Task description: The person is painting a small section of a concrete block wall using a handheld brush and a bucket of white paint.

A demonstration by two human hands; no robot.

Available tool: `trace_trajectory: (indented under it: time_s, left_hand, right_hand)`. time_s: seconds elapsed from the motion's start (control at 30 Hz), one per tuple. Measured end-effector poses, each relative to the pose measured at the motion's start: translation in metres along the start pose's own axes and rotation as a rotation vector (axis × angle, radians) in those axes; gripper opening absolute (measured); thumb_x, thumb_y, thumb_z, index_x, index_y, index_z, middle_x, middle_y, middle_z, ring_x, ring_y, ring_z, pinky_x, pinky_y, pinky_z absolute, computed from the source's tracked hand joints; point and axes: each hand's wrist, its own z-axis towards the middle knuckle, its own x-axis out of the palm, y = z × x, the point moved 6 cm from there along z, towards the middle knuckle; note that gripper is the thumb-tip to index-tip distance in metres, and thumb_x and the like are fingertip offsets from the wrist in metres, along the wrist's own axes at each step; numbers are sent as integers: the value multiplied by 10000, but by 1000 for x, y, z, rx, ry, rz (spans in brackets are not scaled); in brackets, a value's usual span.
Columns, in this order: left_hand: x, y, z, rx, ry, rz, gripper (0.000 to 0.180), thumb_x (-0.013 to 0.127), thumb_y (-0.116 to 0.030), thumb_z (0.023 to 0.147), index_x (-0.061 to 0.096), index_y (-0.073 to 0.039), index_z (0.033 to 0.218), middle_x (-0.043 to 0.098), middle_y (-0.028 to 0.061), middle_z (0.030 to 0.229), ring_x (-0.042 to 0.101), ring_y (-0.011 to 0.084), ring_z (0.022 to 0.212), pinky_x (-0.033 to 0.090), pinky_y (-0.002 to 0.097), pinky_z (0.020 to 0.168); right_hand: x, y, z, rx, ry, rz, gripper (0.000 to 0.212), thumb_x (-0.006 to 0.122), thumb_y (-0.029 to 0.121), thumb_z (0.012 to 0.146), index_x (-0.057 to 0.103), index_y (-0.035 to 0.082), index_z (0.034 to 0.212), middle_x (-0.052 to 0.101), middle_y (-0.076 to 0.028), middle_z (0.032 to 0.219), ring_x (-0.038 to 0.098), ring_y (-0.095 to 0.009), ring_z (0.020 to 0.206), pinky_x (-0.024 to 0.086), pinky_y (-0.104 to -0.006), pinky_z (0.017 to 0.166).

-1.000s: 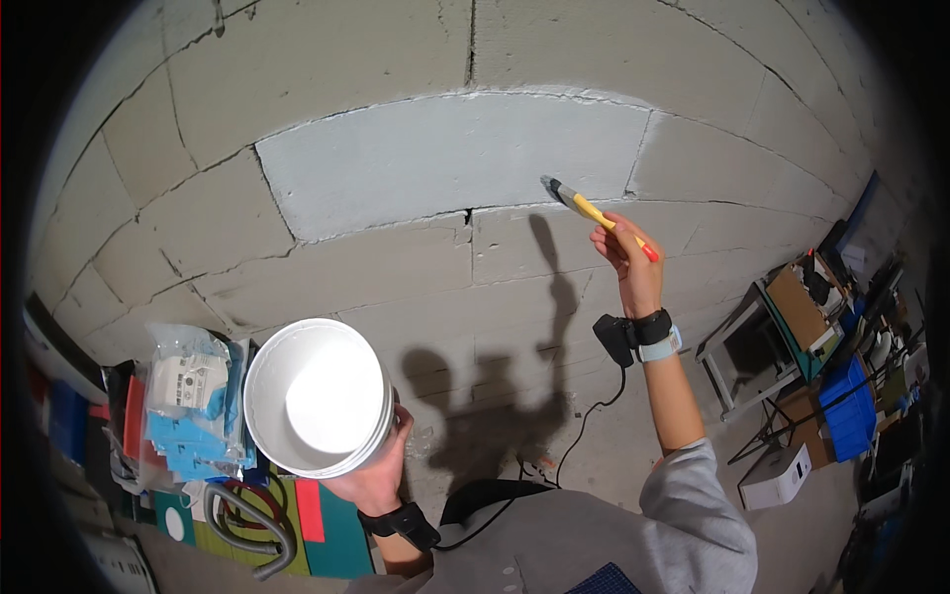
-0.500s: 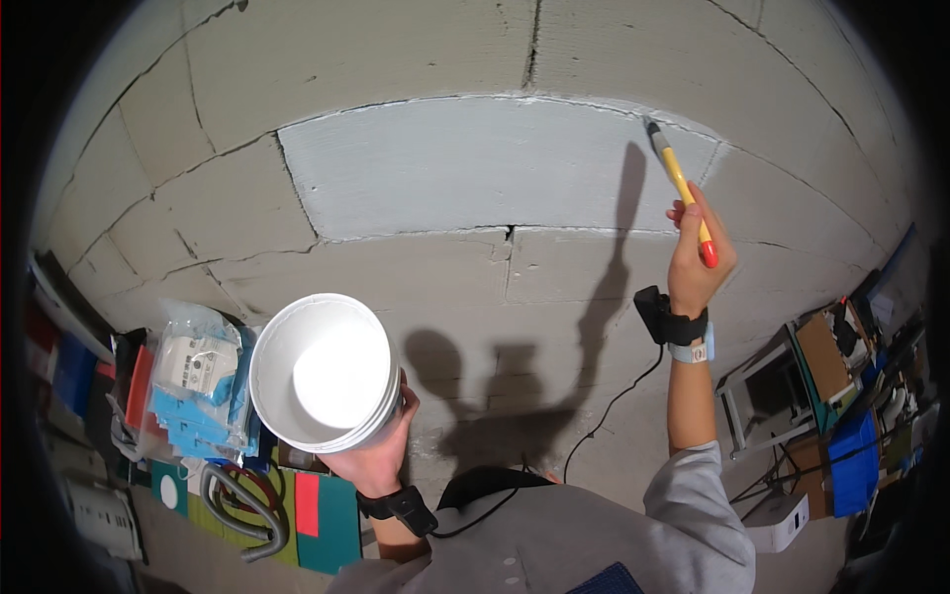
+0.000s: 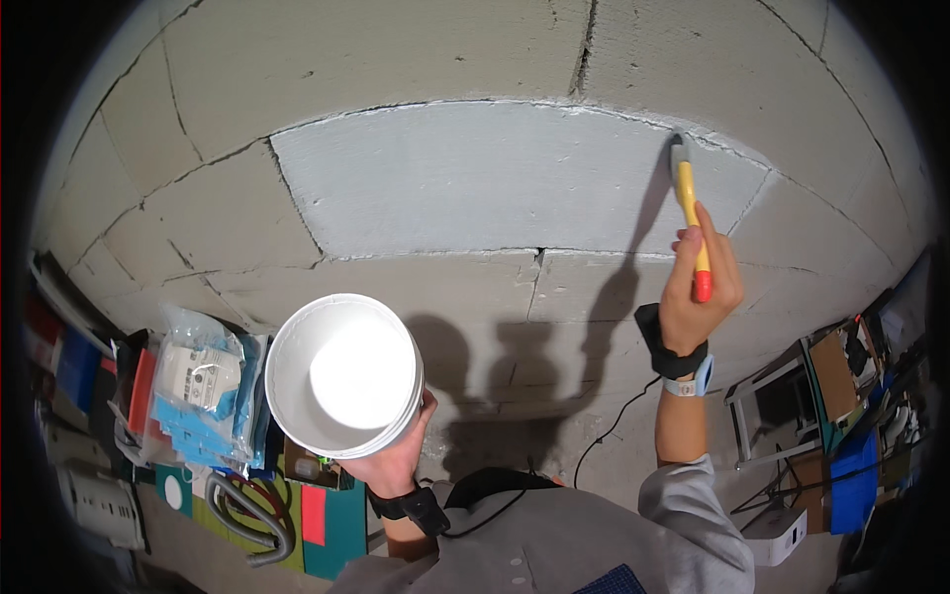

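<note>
My right hand [image 3: 705, 287] is closed round the yellow, red-ended handle of a paintbrush [image 3: 688, 188]. The brush tip meets the block wall [image 3: 396, 49] near the top right of a white-painted block [image 3: 475, 183]. Paint has spread onto the mortar line above that block. Lower left, my left hand [image 3: 394, 457] grips a white plastic bucket [image 3: 284, 396] from its side and underneath. The bucket's mouth tilts toward me, with bright white paint [image 3: 362, 378] inside. Most of the left fingers are hidden behind the bucket.
Plastic-wrapped blue and white packages [image 3: 203, 386] lie at the left, above a grey hose [image 3: 282, 540]. A white-legged frame [image 3: 742, 426], a cardboard box [image 3: 834, 376] and a blue bin [image 3: 853, 480] stand at the right. A black cable [image 3: 614, 426] hangs from my right wrist.
The brush has moved right along the painted block's upper edge, turning more upright, its tip slightly lower. The bucket sits a little farther right in view. The view itself has shifted slightly.
</note>
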Motion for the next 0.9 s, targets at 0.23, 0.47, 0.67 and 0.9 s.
trace_trajectory:
  time_s: [0.23,0.47,0.67,0.9]
  left_hand:
    - [-1,-27,21,-26,-19,115,922,649,-683,772,421,-133,1476,389,193,1472,352,408,1352,360,533,1061]
    - [12,-54,43,-163,-50,11,853,632,-634,820,417,-155,1493,412,174,1474,338,417,1374,353,536,1075]
    - [-10,-76,62,-142,46,348,837,629,-618,826,411,-166,1496,411,166,1476,339,419,1374,355,539,1070]
    - [-3,-81,64,-241,70,282,856,632,-624,816,399,-161,1497,411,167,1473,348,419,1370,361,543,1066]
  right_hand:
    - [54,80,-20,-147,55,0,340,721,29,861,704,-19,1198,620,-114,783,597,-222,585,480,-335,534]
    - [31,77,-26,-87,25,-23,341,699,21,881,701,-15,1221,635,-120,780,594,-218,616,466,-342,584]
    - [44,81,-22,-16,20,-173,300,699,50,903,714,8,1200,600,-106,750,565,-222,591,458,-359,574]
    - [73,129,-52,-152,209,30,376,765,35,839,713,5,1210,636,-100,818,617,-212,646,499,-317,583]
